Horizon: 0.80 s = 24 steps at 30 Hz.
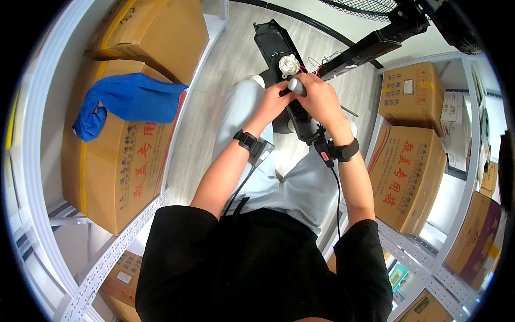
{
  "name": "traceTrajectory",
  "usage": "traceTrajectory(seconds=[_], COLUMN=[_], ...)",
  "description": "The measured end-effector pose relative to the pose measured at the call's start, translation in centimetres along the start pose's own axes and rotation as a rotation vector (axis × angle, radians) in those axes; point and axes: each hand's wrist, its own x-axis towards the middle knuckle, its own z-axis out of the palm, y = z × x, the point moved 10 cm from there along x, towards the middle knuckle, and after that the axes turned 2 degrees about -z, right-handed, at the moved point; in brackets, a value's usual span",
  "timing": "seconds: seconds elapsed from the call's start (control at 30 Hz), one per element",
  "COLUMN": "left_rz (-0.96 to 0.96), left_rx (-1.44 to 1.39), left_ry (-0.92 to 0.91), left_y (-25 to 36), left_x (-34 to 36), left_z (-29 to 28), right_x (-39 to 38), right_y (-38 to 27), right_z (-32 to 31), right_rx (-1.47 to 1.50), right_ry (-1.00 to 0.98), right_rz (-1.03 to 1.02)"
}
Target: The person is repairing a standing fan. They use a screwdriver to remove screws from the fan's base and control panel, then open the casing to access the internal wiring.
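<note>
A long black plastic housing (272, 40) lies between my knees, its inside facing up. A round white plastic part (289, 65) sits on it, with thin coloured wires beside it. My left hand (276, 102) is closed at the housing's left edge, thumb and fingertips pinching near its middle. In my right hand (321, 101), the fingers wrap a grey rounded handle (297, 86), its end toward me; it looks like a screwdriver, but its tip is hidden. Below both hands the lower end of the housing (306, 126) shows. Both wrists wear black straps with small cabled devices.
A black arm (365, 51) and a mesh fan grille (360, 7) stand at the far right. Shelves with cardboard boxes (410, 177) flank me on both sides. A blue cloth (131, 99) lies over a box (102, 172) at left. A thin dark rod (350, 111) shows beyond my right wrist.
</note>
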Motion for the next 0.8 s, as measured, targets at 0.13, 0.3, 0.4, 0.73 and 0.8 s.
traceTrajectory(seconds=[0.13,0.3,0.4,0.73,0.8], left_rz=[-0.017,-0.014,-0.031,-0.055,-0.039], left_rx=[0.012,0.048,0.039,0.024,0.018], left_ry=[-0.011,0.016,-0.021,-0.127,-0.139], left_y=[0.1,0.6,0.0,-0.3,0.1], left_x=[-0.2,-0.3,-0.1,0.0,0.0], left_z=[0.1,-0.1,0.0,1.4,1.5], right_x=[0.2,0.6,1.6,8.6,9.0], right_y=[0.0,-0.5,-0.7,0.5,0.4], right_z=[0.2,0.3,-0.8,-2.5,-2.5], right_rx=[-0.029,-0.042,0.000,0.052,0.069], right_ry=[-0.024,-0.039,0.083,0.239,0.247], right_rz=[0.019,-0.016,-0.032,-0.032,-0.038])
